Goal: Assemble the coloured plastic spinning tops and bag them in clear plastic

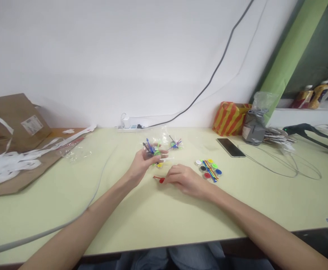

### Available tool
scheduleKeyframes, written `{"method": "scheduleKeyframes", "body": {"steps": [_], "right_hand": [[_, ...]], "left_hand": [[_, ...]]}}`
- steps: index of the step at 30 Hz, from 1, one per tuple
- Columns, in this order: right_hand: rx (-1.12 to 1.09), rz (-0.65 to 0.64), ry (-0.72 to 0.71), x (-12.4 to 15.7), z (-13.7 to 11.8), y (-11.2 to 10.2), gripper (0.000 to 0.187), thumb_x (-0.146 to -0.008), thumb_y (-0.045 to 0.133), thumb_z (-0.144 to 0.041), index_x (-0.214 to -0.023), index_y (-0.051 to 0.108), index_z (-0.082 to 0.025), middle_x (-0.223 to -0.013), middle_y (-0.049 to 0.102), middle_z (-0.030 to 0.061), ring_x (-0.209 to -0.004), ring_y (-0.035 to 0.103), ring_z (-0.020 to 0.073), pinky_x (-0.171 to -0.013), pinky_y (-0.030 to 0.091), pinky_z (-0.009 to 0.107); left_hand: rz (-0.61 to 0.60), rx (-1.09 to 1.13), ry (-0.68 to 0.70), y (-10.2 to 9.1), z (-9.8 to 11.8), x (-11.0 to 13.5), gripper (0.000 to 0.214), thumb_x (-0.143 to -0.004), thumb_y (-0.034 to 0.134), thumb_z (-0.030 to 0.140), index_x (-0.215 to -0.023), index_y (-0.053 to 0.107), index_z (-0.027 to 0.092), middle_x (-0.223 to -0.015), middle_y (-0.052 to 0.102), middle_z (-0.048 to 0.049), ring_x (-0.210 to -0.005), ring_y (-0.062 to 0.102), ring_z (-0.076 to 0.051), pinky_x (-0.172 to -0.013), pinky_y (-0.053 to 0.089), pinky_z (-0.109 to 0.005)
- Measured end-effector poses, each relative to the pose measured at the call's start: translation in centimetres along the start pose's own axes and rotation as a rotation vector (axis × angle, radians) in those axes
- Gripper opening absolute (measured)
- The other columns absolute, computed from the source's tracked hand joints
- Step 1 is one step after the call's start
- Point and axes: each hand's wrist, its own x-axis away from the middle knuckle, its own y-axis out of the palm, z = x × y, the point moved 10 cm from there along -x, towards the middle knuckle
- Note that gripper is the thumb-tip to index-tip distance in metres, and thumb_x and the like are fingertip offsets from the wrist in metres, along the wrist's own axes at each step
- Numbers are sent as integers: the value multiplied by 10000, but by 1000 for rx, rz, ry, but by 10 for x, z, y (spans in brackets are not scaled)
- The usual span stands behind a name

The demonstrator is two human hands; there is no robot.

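Observation:
My left hand (144, 165) is closed around a bunch of small plastic pieces (152, 150), blue, dark, green and white, some of them arrow-tipped sticks. Something yellow shows just under its fingers. Lower and to the right, my right hand (182, 178) has its fingertips pinched at a red disc piece (162, 180) with a thin red pointed stick, at table level. Its palm side is hidden. Beyond the hands lies a clear bag (175, 144) with more coloured pieces. Several round discs (207, 175) in white, black, red, yellow, green and blue flank a bundle of coloured sticks (210, 171) right of my right hand.
A phone (231, 147) lies at the right, near a striped bag (228, 118), a grey wrapped package (253, 127) and a thin cable (276, 173). A power strip (131, 128) sits along the wall. Brown paper and white strips (10, 168) cover the left; a grey cable (68, 223) crosses there.

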Motion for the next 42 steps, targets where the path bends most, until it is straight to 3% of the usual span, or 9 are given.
{"method": "scheduleKeyframes", "body": {"steps": [4, 8, 11, 15, 22, 29, 32, 35, 42], "right_hand": [[-194, 323, 120, 7, 4, -44, 234, -1032, 462, -210, -1046, 695, -222, -953, 716, 44, -917, 669, 181, -847, 518, 320], [-126, 750, 286, 34, 22, -90, 211, -1042, 460, -264, -1059, 665, -218, -891, 693, 35, -887, 663, 185, -861, 495, 332], [-89, 883, 322, 46, 32, -106, 192, -1041, 464, -290, -1047, 641, -214, -914, 691, 41, -922, 656, 197, -881, 475, 344], [-75, 972, 351, 55, 42, -118, 145, -1023, 501, -320, -1049, 592, -210, -955, 682, 50, -941, 647, 206, -879, 462, 350], [-141, 873, 352, 51, 58, -115, 199, -1021, 485, -334, -943, 614, -205, -865, 642, 33, -849, 606, 193, -832, 456, 344], [-177, 551, 245, 25, 44, -93, 227, -1005, 534, -324, -893, 702, -222, -906, 692, 47, -946, 614, 211, -882, 481, 374], [-252, 475, 240, 20, 41, -83, 172, -975, 598, -346, -943, 714, -223, -947, 707, 48, -950, 641, 205, -889, 508, 374], [-313, 500, 281, 21, 47, -80, 175, -918, 686, -372, -979, 688, -208, -970, 705, 46, -911, 668, 189, -861, 529, 349], [-400, 489, 306, 22, 53, -81, 277, -839, 769, -452, -827, 689, -188, -815, 692, 32, -800, 660, 188, -798, 529, 343]], "left_hand": [[26, -51, -38, -2, 0, 1, 666, -804, 821, 416, -1327, 465, 207, -1163, 708, -142, -874, 746, -301, -650, 603, -345], [1, -242, -74, 3, -5, 2, 655, -785, 827, 453, -1275, 497, 169, -971, 736, -124, -720, 745, -284, -486, 550, -272], [-95, -381, -75, 18, -8, 6, 595, -770, 840, 425, -1221, 553, 164, -847, 711, -65, -641, 721, -235, -500, 555, -269], [-270, -390, -74, 39, -7, 16, 599, -758, 852, 396, -1233, 556, 183, -902, 701, -51, -686, 721, -220, -624, 604, -315], [-440, -318, -188, 55, -12, 28, 581, -788, 840, 418, -1220, 519, 197, -898, 732, -72, -726, 739, -255, -709, 587, -362], [-526, -212, -169, 65, -16, 32, 664, -802, 833, 355, -1369, 511, 229, -1211, 683, -128, -1071, 687, -300, -876, 569, -391], [-537, -212, -221, 65, -21, 34, 675, -816, 818, 380, -1387, 490, 232, -1196, 690, -133, -959, 721, -294, -719, 583, -343], [-562, -205, -264, 67, -23, 37, 682, -839, 797, 400, -1398, 450, 220, -1099, 723, -129, -847, 737, -273, -584, 544, -283], [-577, -165, -233, 70, -14, 37, 642, -871, 767, 386, -1403, 446, 220, -1020, 737, -121, -768, 743, -245, -539, 505, -248]]}}
